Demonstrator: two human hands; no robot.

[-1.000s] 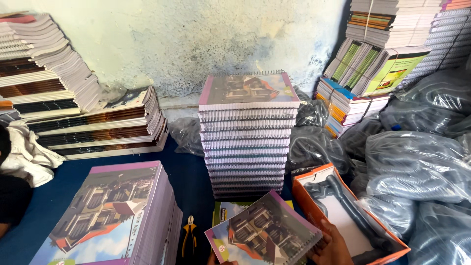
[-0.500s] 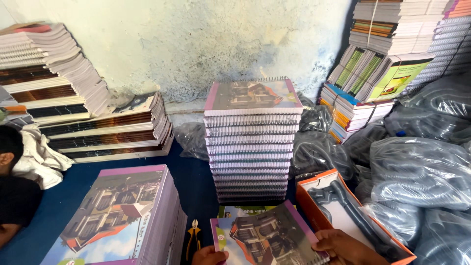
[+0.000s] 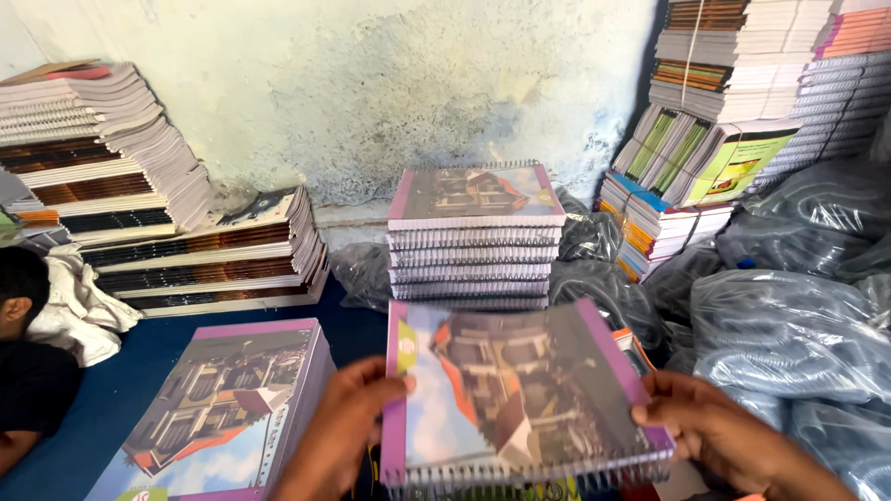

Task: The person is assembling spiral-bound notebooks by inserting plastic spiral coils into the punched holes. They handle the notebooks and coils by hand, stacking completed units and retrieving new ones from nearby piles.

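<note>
Now both hands are lifting the notebook [image 3: 520,390] up into lower centre frame; half a second ago it was sitting lower, near the bottom edge. Left hand [image 3: 348,417] is pinching the purple left edge, fingers curled closed on it. Right hand [image 3: 715,431] is gripping the lower right corner, fingers likewise wrapped round. The cover is blurring, so it is moving. It is rising toward the centre stack [image 3: 475,237] behind it, suggesting a transfer onto that pile. Left stack [image 3: 223,417] is lying untouched at lower left.
</note>
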